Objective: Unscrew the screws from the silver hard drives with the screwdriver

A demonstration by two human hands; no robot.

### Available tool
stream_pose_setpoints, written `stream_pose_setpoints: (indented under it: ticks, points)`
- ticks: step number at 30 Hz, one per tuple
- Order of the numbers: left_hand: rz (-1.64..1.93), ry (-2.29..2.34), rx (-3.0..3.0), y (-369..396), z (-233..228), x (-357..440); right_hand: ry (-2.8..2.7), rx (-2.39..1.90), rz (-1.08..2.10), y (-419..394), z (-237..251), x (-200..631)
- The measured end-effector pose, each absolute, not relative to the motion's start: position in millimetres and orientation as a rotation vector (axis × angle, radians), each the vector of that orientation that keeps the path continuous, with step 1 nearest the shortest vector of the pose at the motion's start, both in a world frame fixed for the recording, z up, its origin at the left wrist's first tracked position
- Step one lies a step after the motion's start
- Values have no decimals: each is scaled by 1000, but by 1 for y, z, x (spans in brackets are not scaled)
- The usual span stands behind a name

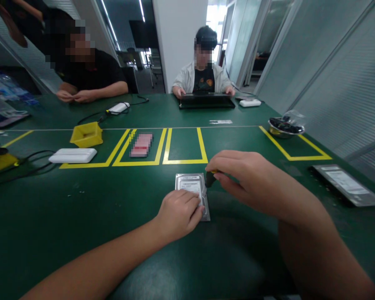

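A silver hard drive (pixel 190 178) with a white label lies on the green table in front of me. My left hand (pixel 181 212) is across its lower part, with curled fingers gripping it against the table. Held in the closed fingers of my right hand (pixel 248 177) is a screwdriver (pixel 210 179) with a dark and yellow handle. It slants down to the drive's right edge; whether its tip sits in a screw cannot be made out. My left hand hides much of the drive's lower label.
Yellow tape outlines (pixel 185 161) mark areas beyond the drive; one holds a blurred pink item (pixel 141 145). A yellow bin (pixel 86 134) and white power strip (pixel 73 155) stand left. Rightward are a metal bowl (pixel 286 132) and another drive-like unit (pixel 346 183). Two people sit opposite.
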State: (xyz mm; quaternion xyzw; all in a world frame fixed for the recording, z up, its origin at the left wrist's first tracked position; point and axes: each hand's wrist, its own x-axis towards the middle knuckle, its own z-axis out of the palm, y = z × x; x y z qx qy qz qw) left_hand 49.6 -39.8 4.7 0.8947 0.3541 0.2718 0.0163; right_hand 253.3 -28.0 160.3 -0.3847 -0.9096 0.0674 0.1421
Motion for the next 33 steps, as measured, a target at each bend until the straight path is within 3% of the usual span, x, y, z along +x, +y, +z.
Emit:
stream_pose_setpoints:
  ticks: [12, 29, 33]
  points:
    - [823, 1108, 2774, -40, 5, 49, -2624, -1181, 139, -29, 160, 254]
    - [799, 1098, 2766, -40, 5, 49, -2537, -1465, -303, -22, 148, 238]
    - [801, 1106, 2768, -40, 5, 49, -2553, -1458, -256, -22, 147, 238]
